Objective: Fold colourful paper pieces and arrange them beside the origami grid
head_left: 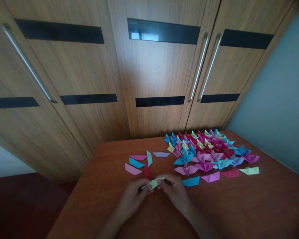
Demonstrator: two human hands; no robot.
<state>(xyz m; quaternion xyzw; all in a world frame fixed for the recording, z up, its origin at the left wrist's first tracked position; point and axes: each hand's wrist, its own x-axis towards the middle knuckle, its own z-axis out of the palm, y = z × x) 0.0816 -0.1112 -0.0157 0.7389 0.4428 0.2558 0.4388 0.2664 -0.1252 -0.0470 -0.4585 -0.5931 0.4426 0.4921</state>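
Observation:
Both of my hands meet over the front middle of a reddish-brown wooden table (251,205). My left hand (134,196) and my right hand (173,189) pinch the two ends of a small, pale green folded paper piece (153,183), held just above the tabletop. Just beyond my hands lie a few flat folded papers: a pink one (133,169), a blue one (136,163), a red one (146,171) and a lilac one (161,154).
A dense spread of several finished origami pieces (209,149) in pink, blue, red, yellow and purple covers the table's far right. Tall wooden wardrobe doors (154,79) with metal handles stand right behind the table. A grey wall (281,109) borders the right.

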